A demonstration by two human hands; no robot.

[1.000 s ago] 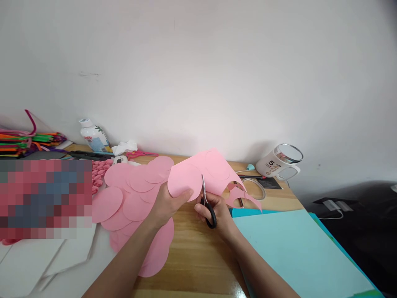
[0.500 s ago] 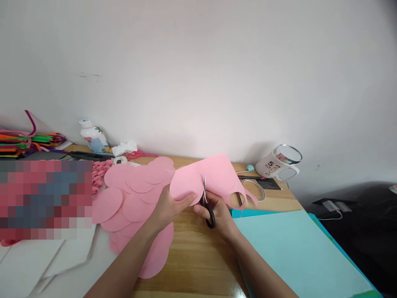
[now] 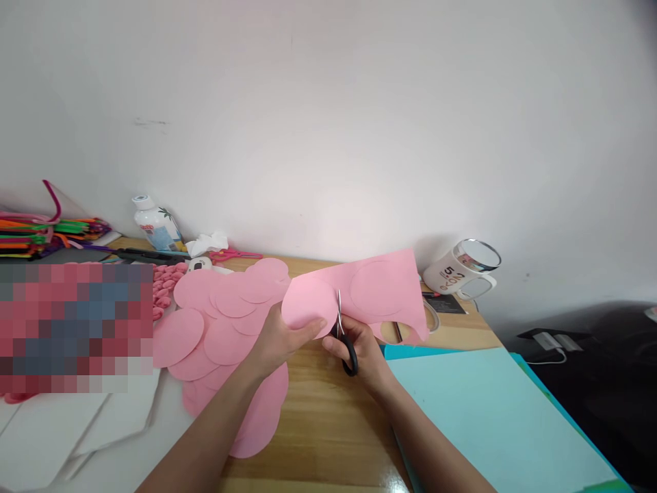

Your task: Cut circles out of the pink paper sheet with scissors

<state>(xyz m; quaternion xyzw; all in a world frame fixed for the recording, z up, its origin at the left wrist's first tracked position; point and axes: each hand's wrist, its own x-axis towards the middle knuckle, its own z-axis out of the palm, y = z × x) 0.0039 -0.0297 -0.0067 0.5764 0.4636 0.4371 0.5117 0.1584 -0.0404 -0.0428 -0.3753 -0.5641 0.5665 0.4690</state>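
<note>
My left hand (image 3: 285, 339) pinches the left, rounded part of a pink paper sheet (image 3: 380, 284), thumb on top. A faint circle outline shows on the sheet's right part, and its lower right edge has round cut-outs. In my right hand (image 3: 362, 349) are scissors (image 3: 349, 356) with black handles, my fingers through the loops. Their blades point up and away from me, at the paper beside the rounded part. Several cut pink paper circles (image 3: 228, 342) lie overlapping to the left of my left hand.
Light blue sheets (image 3: 493, 411) lie at the right, a white mug (image 3: 462, 267) behind them. At the back left are a white bottle (image 3: 157, 226), a crumpled tissue (image 3: 207, 244), pink scissors (image 3: 233, 255) and colourful pipe cleaners (image 3: 56, 233). White paper (image 3: 102, 431) lies front left.
The pink sheet's right part has swung out to the right and flattened, showing the outlined circle. Both hands have stayed nearly in place, still holding the paper and scissors.
</note>
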